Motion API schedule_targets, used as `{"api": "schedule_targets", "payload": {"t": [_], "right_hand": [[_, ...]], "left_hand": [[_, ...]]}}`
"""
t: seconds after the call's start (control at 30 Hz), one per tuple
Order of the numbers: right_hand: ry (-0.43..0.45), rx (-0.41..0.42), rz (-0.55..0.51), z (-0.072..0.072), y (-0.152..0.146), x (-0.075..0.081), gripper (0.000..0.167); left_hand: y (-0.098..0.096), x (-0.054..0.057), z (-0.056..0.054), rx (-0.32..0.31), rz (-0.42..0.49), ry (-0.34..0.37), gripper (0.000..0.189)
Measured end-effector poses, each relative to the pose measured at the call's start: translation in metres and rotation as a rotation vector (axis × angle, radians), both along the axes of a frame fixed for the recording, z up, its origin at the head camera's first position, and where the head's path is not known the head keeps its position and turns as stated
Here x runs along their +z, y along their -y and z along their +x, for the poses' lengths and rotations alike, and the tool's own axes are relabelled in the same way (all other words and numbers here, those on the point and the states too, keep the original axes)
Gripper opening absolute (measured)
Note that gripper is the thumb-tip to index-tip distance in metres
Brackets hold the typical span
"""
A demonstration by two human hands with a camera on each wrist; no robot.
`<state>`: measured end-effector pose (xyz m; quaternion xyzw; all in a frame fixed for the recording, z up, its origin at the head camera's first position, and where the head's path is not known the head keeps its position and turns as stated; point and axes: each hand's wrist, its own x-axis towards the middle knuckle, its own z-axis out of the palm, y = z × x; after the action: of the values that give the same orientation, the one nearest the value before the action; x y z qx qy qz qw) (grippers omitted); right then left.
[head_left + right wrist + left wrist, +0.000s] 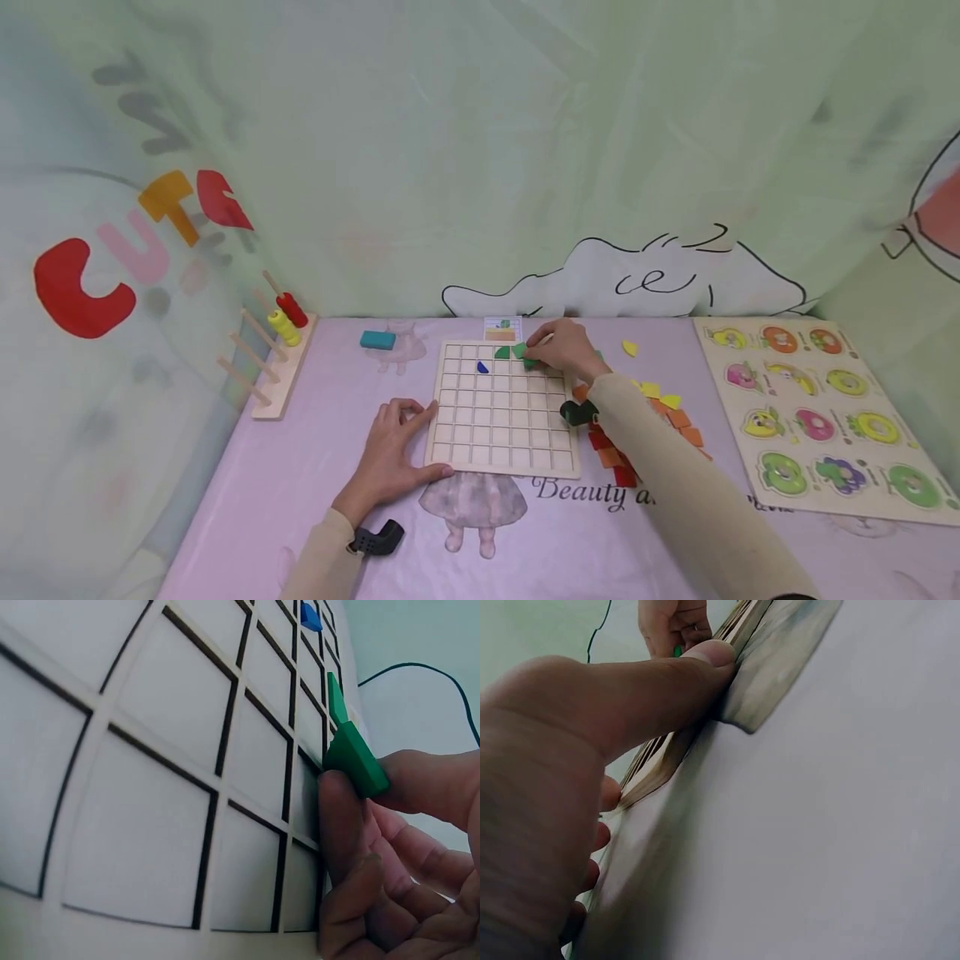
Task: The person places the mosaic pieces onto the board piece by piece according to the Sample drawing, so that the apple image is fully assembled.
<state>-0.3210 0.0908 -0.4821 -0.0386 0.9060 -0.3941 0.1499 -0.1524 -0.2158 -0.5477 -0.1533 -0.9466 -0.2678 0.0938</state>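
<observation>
Board [500, 392], left hand [392, 450] gripping edge [430, 443], bare squares [501, 437] toward right hand [566, 346]

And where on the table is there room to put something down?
Bare cloth: between the bead rack and the left hand, and in front of the grid board, between the sleeves. Crowded: right of the board, with loose tiles.

The right grip [564, 348] covers a corner of the grid board [501, 429]; below it, the sleeve [675, 475] partly hides the red tiles [624, 476] and the lettering [579, 493]. Left of that grip, the card [501, 330] is too small to read.
</observation>
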Motion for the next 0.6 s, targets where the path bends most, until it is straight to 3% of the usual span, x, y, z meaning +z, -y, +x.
{"api": "schedule_targets", "payload": {"t": [0.3, 0.5, 0.6], "right_hand": [[-0.026, 0.027, 0.079, -0.0023, -0.0009, 0.0015, 0.023], [-0.002, -0.005, 0.026, -0.0052, 0.0003, 0.0015, 0.029], [-0.025, 0.023, 0.037, -0.0076, 0.0030, -0.0019, 0.031]], "left_hand": [[-0.0010, 0.0027, 0.0005, 0.005, 0.003, 0.012, 0.096], [-0.0013, 0.0038, 0.0004, 0.011, -0.005, 0.020, 0.096], [-0.0008, 0.0040, 0.0002, 0.007, -0.001, 0.025, 0.097]]}}
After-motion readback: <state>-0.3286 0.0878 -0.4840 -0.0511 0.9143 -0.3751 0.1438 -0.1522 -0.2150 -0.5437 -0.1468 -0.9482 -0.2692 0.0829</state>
